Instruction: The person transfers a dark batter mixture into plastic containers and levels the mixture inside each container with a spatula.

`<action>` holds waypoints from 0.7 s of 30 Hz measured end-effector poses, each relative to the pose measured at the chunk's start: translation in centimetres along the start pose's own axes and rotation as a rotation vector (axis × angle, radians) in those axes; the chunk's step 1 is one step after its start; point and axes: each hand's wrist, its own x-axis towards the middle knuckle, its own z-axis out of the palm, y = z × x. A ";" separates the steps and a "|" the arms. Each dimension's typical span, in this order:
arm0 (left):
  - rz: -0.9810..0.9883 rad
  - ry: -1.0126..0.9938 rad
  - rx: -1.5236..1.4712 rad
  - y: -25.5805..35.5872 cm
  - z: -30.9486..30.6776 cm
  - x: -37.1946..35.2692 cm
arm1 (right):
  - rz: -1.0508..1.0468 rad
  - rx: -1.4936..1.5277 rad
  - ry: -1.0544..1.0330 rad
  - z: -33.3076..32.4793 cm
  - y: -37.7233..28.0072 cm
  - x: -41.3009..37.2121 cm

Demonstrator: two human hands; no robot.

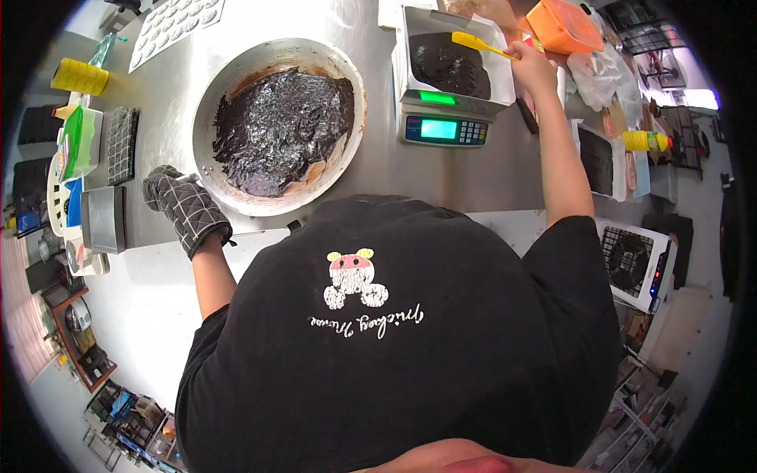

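My right hand [533, 68] is closed around the handle of a yellow spatula [471, 40]. Its blade is at the dark, thick mixture [448, 67] in a paper-lined rectangular tin [501, 93]. Beneath the tin is a digital scale [445, 131] with a lit green display. A checked oven mitt covers my left hand [188, 206], which is at the lower left rim of a large round metal pan [360, 126]. The mitt hides the fingers, so their grip cannot be made out. More of the dark, glossy mixture [284, 130] fills the pan.
Another dark-filled tin [597, 162] stands right of the scale, near an orange container [564, 27] and a plastic bag [593, 79]. At the left are a yellow roll [80, 76], a second checked mitt [122, 146] and a grey metal tin [104, 219]. A patterned sheet [175, 27] lies behind the pan.
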 end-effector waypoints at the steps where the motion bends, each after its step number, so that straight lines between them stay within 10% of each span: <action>1: -0.001 -0.001 -0.001 0.0 0.0 0.0 | -0.024 -0.105 -0.010 -0.1 -0.2 0.5; 21: -0.037 -0.008 -0.009 -0.3 -0.6 0.2 | -0.139 -0.321 -0.253 1.4 -0.5 2.0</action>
